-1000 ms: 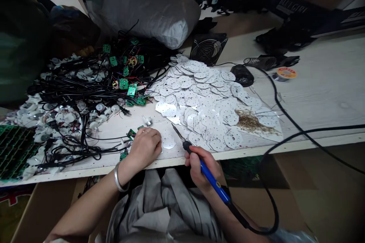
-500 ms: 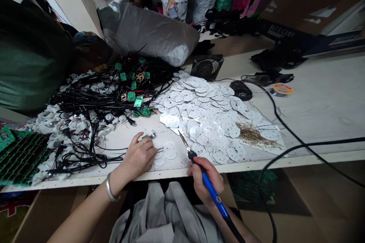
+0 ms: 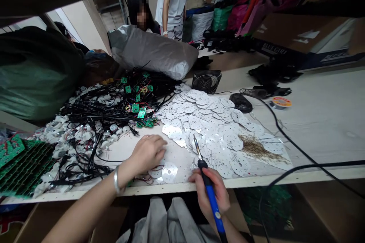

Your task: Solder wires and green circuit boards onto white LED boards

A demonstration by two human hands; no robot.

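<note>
My right hand (image 3: 212, 193) grips a blue-handled soldering iron (image 3: 210, 197), its tip pointing up and away over the white discs. My left hand (image 3: 149, 152) is above the table left of the pile, fingers loosely bent and thumb apart, with nothing visible in it. Below it, near the table's front edge, lie thin red and dark wires (image 3: 144, 177), partly hidden by my wrist. Beside them are a couple of separate white discs (image 3: 170, 172). A big heap of flat white perforated discs (image 3: 205, 121) spreads to the right of my left hand.
Black cables (image 3: 108, 112) with small green circuit boards (image 3: 142, 114) and white parts heap up at left, beside a green board stack (image 3: 25, 167). A fan (image 3: 207, 81), solder spool (image 3: 281, 102) and brown residue (image 3: 259, 147) are right. Thick cable (image 3: 322, 164) crosses there. People stand behind a grey bag (image 3: 154, 49).
My left hand has let go of the small white part with a green board and moved slightly right. The soldering iron has shifted right, its tip over the discs. The camera view has tilted up.
</note>
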